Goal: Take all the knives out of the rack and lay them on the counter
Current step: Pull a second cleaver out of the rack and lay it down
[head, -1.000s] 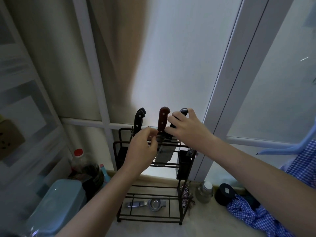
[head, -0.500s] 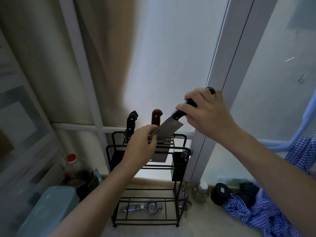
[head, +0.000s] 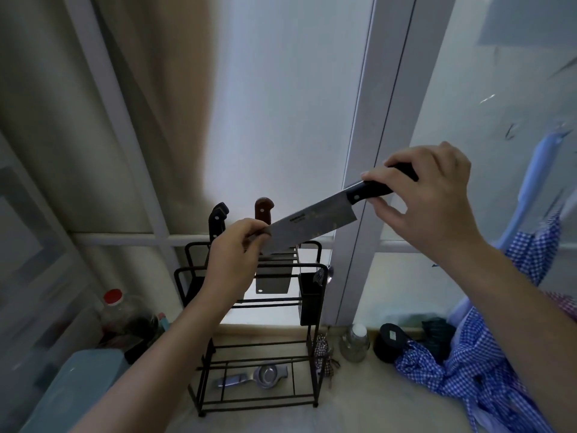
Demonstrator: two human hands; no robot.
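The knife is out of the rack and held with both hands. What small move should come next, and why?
Probably lower the black-handled knife to the bare counter right of the rack and lay it flat. The right hand grips its handle, the left hand pinches the blade tip, and the blade is clear of the slots. Two knives, one brown-handled, remain in the rack.

Far left: red-capped bottle — dark contents
Near left: pale blue container
Centre: metal squeezer
Right: glass jar, black round tin — blue checked cloth beside it
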